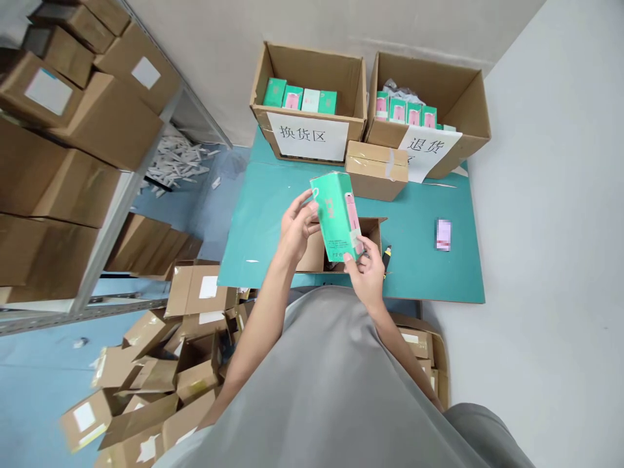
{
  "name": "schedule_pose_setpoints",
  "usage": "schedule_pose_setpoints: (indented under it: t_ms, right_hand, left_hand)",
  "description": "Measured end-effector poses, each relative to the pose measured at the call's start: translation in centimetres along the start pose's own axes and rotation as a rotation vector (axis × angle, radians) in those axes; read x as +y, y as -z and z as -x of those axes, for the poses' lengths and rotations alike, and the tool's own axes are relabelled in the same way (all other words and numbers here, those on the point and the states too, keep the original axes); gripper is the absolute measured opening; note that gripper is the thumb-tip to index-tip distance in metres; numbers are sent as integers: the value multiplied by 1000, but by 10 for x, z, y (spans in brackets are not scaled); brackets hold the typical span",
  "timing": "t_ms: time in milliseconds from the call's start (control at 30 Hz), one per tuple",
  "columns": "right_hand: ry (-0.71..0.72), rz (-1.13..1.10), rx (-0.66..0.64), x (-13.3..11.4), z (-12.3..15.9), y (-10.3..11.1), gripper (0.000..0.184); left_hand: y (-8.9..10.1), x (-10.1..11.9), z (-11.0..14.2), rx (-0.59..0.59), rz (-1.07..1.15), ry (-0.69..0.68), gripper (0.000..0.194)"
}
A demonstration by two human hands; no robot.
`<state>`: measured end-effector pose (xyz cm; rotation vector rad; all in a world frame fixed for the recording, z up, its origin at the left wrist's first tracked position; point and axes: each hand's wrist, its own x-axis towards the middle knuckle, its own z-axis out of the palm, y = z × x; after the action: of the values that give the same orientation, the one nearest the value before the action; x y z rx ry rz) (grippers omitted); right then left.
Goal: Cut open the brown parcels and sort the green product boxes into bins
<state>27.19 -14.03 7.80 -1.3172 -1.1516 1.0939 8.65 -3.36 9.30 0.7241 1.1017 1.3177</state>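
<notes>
A green product box (333, 218) with a pink bottle-like item printed on its side is held up over the table, tilted. My left hand (296, 227) grips its upper left edge, fingers curled. At the lower right corner my right hand (365, 270) pinches the same box between thumb and fingers. Beneath it an opened brown carton (312, 253) rests at the table's front edge, its inside mostly hidden by the box and hands. Beside that carton, to the right, lies a black and yellow utility knife (387, 257).
Two large cartons with paper signs, a left carton (312, 57) and a right carton (480, 107), hold green boxes at the back of the green table (263, 195). A closed small carton (375, 179) stands before them. Shelves (127, 195) and piled empty cartons (160, 370) are at left.
</notes>
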Motion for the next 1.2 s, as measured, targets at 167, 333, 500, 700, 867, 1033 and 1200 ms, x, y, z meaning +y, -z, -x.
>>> schedule_pose_setpoints:
  t_ms: [167,333,500,700,867,1033,1200]
  right_hand:
    - [-322,-543,-24,-5,-3,2,46]
    - [-505,-739,-135,3,-4,-3,41]
    - [-416,-489,-182,0,-1,-1,56]
    - [51,248,11,-17,10,-2,88]
    - [208,705,57,-13,15,-9,67]
    - [180,656,153,-4,9,-6,52]
    - [-138,-36,124,-3,-5,4,60]
  left_hand:
    - [17,-3,-9,-85,118,67,72]
    - [12,-12,-6,-206,179,138,64]
    - [9,-9,-2,-145,129,105,74]
    - [6,-2,-1,-95,-77,21,100]
    - [-7,-6,1,-30,-141,-37,113]
    - [-10,-9,3,-61,-94,8,118]
    - [5,-17,-5,-95,114,170,82]
